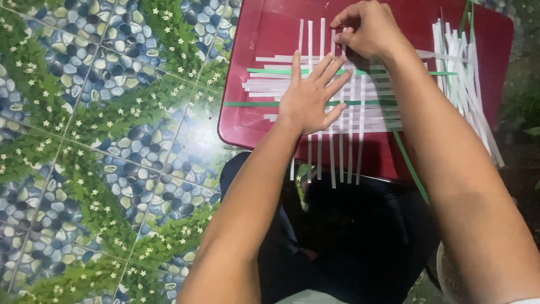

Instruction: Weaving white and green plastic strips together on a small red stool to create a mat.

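**Paper strip weave on a red lid, tight on space**

The woven mat (pixel 332 104) of paper strips takes up most of the middle of the red plastic lid (pixel 264 34), which has rounded corners and a raised rim. There's a bare band of red along the left edge and the far-left corner. The near edge has almost no room: the upright white strips hang past it, over the person's dark trousers (pixel 349 242).

Counting: about six white upright strips showing, though the hands cover some. The crosswise white ones are bunched too close to count cleanly. Two green crosswise strips (pixel 264 71) run through the weave, and another green strip (pixel 409 166) slants off the near edge. A loose pile of spare white strips (pixel 458 67) lies along the right edge, too many to count.

The left hand (pixel 309 98) lies flat on the middle of the weave, fingers spread and straight, pressing the strips down. The right hand (pixel 368 28) is at the far edge of the weave, fingers curled, thumb and forefinger pinching the top of one upright white strip.

The strips look thin, flat and papery. The floor (pixel 101 141) on the left is glossy tile with a pebble-and-leaf print.
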